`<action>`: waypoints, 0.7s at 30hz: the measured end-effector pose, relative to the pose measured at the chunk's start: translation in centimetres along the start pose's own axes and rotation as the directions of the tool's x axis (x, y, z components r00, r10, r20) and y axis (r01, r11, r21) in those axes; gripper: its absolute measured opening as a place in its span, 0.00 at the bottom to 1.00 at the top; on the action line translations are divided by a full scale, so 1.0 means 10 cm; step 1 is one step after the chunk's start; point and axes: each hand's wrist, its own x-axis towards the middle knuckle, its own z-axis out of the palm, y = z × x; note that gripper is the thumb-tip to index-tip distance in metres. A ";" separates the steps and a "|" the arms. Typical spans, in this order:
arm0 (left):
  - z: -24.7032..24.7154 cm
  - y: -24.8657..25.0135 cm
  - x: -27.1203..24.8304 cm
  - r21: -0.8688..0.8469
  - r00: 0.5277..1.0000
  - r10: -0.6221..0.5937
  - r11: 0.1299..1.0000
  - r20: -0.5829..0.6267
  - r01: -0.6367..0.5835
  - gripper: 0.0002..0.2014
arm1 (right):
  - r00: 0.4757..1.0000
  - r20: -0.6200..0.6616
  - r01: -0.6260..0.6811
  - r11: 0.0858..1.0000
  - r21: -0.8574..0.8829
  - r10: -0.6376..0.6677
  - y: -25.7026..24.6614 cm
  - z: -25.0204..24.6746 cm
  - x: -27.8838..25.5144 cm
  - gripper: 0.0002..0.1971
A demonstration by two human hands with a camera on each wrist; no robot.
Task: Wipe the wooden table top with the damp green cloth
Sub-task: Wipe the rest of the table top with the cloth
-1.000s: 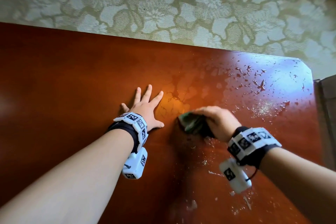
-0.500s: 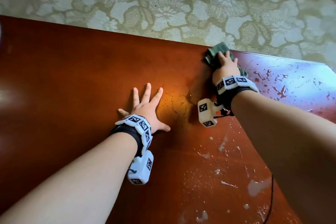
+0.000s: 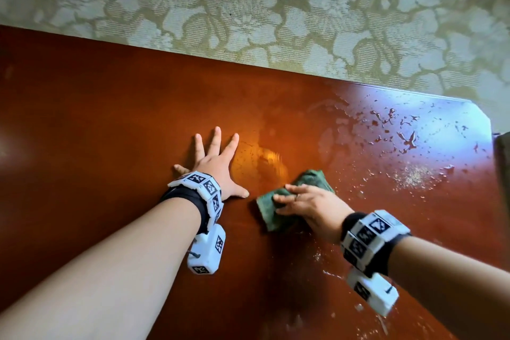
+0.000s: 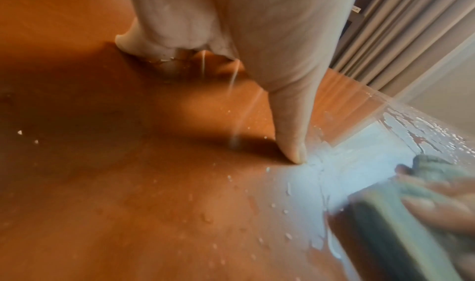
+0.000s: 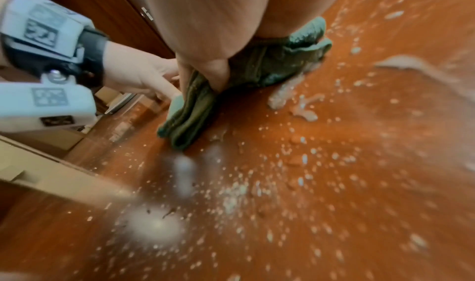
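Note:
My left hand lies flat on the glossy reddish wooden table top with fingers spread, and its thumb presses the wood. Just to its right, my right hand holds the folded green cloth down on the table, fingers laid over it and the thumb dug into a fold. The right wrist view shows the cloth bunched under the palm, with my left hand beyond it. The cloth is blurred in the left wrist view.
Water drops and smears cover the table's far right part, with pale specks nearer. Floral carpet lies beyond the far edge. The table's far right corner is cut off. Curtains hang past the table.
My right hand swept the cloth out to the table's far edge, then pulled it back beside my left hand. The left hand stayed flat in place.

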 end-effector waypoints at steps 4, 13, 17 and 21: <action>0.08 0.04 -0.11 0.010 1.000 0.020 1.000 0.010 -0.020 0.59 | 0.997 0.021 -0.073 0.972 0.221 0.070 -0.04 -0.16 -0.17 0.24; 0.28 0.05 -0.25 0.031 0.999 0.032 0.999 0.015 -0.032 0.61 | 0.662 -0.408 -0.626 0.763 0.160 0.629 0.48 -0.75 0.21 0.25; 0.28 0.04 -0.25 0.044 1.000 0.031 0.999 0.000 -0.031 0.61 | 0.658 -0.219 -0.731 0.680 0.044 0.721 0.47 -0.43 0.20 0.31; 0.28 0.05 -0.27 0.051 0.999 0.036 0.998 -0.012 -0.035 0.60 | 0.737 -0.252 -0.640 0.768 0.038 0.627 0.00 -0.04 -0.04 0.30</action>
